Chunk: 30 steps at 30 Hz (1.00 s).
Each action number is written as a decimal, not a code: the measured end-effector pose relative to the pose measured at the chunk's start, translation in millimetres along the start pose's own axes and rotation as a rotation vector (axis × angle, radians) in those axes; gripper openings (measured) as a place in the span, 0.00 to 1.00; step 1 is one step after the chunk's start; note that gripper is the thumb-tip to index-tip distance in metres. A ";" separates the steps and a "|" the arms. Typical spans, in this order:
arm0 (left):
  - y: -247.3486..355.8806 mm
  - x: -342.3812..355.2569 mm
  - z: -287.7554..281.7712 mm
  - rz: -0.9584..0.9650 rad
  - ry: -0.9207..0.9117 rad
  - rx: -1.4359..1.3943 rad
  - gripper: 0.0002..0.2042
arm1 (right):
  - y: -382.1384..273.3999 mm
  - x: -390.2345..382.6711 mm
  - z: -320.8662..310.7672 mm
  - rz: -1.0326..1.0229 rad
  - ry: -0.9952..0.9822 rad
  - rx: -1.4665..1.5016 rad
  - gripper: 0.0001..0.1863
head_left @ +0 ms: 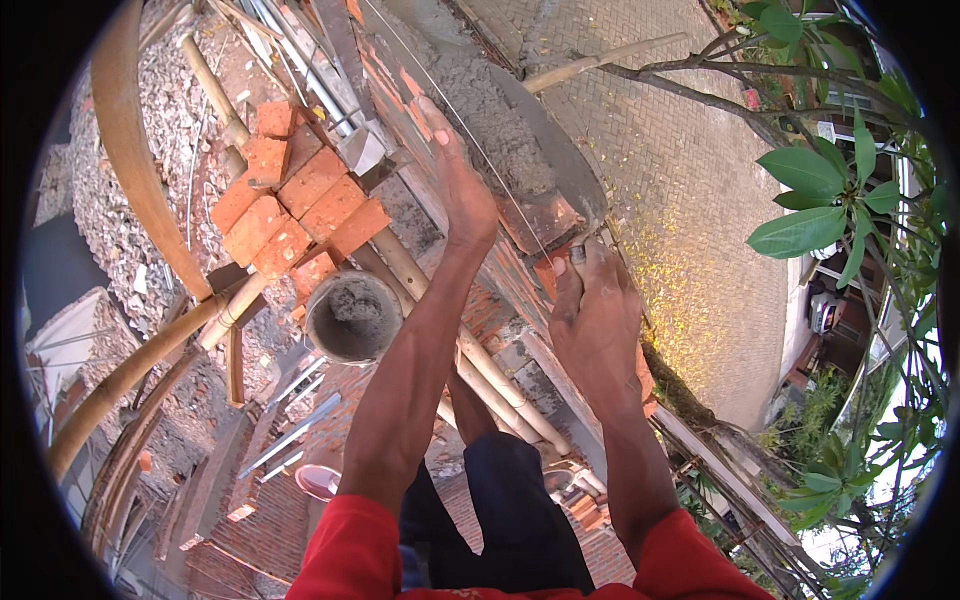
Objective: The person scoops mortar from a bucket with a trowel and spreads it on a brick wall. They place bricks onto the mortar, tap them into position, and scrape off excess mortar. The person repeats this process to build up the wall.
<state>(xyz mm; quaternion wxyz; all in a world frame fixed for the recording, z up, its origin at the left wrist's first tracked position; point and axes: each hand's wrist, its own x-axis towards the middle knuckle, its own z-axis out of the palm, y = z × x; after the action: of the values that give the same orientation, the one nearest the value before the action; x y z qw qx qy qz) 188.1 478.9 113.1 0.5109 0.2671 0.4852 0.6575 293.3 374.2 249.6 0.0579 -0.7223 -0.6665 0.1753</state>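
Note:
My left hand (462, 195) reaches along the side of a brick wall, fingers stretched out and holding nothing. My right hand (600, 310) is lower on the wall, its fingers bent and its thumb close to them, over an orange brick (546, 276) that is mostly hidden beneath it. Just beyond lies a mortar-smeared brick (540, 220) at the end of a bed of wet grey mortar (490, 130). A taut white string (455, 110) runs lengthwise above the wall.
Left of my arm, orange bricks (300, 200) are stacked on bamboo poles beside a bucket (352, 315) of mortar. A trowel blade (363, 150) rests near the stack. Rubble (140, 220) lies below. Beyond the wall are a paved lane (680, 200) and leafy branches (810, 200).

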 end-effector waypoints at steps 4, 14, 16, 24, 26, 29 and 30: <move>4.5 -4.4 -0.3 0.075 -0.014 0.041 0.35 | 7.4 -0.9 -62.7 -0.142 0.136 -0.036 0.13; 1.2 -12.3 10.2 0.021 0.006 0.039 0.38 | -24.0 99.1 -92.6 -0.580 -0.088 -0.807 0.11; 4.3 -11.5 10.2 0.044 -0.007 0.048 0.38 | -24.8 93.7 -99.5 -0.518 0.013 -0.737 0.09; 13.5 -19.4 17.0 0.091 0.020 0.136 0.35 | 20.9 52.2 -68.5 -0.288 0.175 -0.163 0.16; 11.0 -22.2 18.9 0.105 0.016 0.120 0.34 | 42.1 42.9 -30.1 -0.269 0.208 -0.149 0.16; 7.3 -32.5 18.9 0.073 0.002 0.067 0.34 | 68.1 -0.4 -1.9 -0.272 0.259 -0.151 0.15; 6.4 -38.8 18.9 0.078 -0.003 0.075 0.34 | 74.8 -20.9 -3.9 -0.252 0.254 -0.185 0.15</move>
<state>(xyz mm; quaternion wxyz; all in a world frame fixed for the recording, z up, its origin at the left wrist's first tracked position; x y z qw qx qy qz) 214.5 449.6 131.9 0.4753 0.3058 0.4978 0.6579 364.0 346.4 233.2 0.0963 -0.6517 -0.7522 0.0124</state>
